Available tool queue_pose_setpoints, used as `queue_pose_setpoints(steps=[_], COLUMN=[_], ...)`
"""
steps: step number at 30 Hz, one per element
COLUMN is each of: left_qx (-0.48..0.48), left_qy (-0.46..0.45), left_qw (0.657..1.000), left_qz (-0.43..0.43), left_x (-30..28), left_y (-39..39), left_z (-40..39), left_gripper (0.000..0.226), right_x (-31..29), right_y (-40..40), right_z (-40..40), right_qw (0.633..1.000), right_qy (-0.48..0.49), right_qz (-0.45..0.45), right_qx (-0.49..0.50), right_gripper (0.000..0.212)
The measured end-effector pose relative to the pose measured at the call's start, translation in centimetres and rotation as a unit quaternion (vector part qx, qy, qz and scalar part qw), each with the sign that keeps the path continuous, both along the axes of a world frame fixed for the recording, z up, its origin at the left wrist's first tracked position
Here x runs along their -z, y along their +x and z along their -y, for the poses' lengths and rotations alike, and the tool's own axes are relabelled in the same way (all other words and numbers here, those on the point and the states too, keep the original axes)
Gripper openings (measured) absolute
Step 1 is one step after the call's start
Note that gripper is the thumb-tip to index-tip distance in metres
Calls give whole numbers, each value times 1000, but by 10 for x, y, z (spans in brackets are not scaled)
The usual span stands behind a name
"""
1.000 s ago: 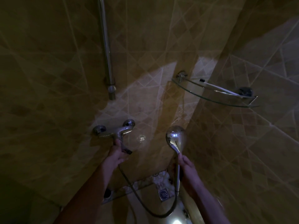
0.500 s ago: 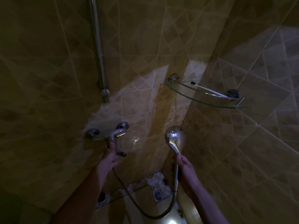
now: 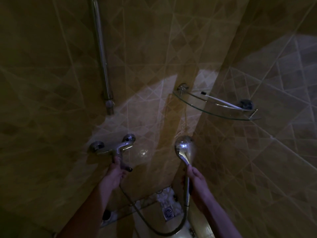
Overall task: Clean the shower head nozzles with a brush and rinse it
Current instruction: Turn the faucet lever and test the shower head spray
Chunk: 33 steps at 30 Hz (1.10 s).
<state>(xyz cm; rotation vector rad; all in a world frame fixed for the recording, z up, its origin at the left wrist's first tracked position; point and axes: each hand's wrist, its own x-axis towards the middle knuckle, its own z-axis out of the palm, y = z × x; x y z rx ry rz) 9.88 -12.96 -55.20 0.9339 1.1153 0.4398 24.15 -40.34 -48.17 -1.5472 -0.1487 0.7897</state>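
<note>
I see the right hand (image 3: 197, 182) wrapped around the handle of the shiny silver shower head (image 3: 184, 147), holding it up near the corner of the brown tiled walls (image 3: 51, 83). The left hand (image 3: 115, 176) curls its fingers on the lever of the silver wall tap (image 3: 115, 147). A grey metal hose (image 3: 154, 227) loops low between them. It is dark, but a white brush with a dark tip (image 3: 221, 101) seems to lie on the glass corner shelf (image 3: 214, 114) above.

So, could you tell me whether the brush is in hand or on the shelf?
On the shelf: the brush lies on the glass, and neither hand touches it.
</note>
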Motion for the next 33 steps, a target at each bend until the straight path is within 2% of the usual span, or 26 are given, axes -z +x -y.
queue_pose_setpoints(steps=[6, 10, 12, 16, 18, 21, 24, 29, 33], left_qx=[-7, -32, -45, -12, 16, 37, 86, 89, 79], left_qy=[-40, -18, 2, 32, 34, -20, -37, -4, 23], left_qw=[997, 998, 998, 999, 996, 995, 990, 995, 995], left_qz=[62, 56, 46, -37, -84, -91, -109, -51, -56], left_x=[-4, 1, 2, -5, -7, -27, -42, -58, -70], left_y=[-4, 0, 5, 5, 6, -5, -23, -50, -65], left_z=[2, 7, 13, 20, 20, 25, 20, 21, 35], left_gripper=[35, 49, 49, 21, 42, 41, 64, 38, 26], right_x=[-14, -17, -17, -20, -21, -25, -31, -41, -54], right_y=[1, 2, 3, 3, 3, 2, -1, -5, -7], right_z=[1, 4, 6, 12, 16, 23, 27, 22, 16], right_qw=[1000, 999, 999, 999, 999, 999, 999, 998, 997], right_qy=[25, 24, 27, 16, 13, 15, 5, 15, 31], right_qz=[-1, -2, -5, -12, -20, -38, -33, -58, -43], right_qx=[19, 25, 25, 31, 33, 30, 26, -14, -47], right_gripper=[48, 50, 46, 34, 33, 33, 35, 42, 44])
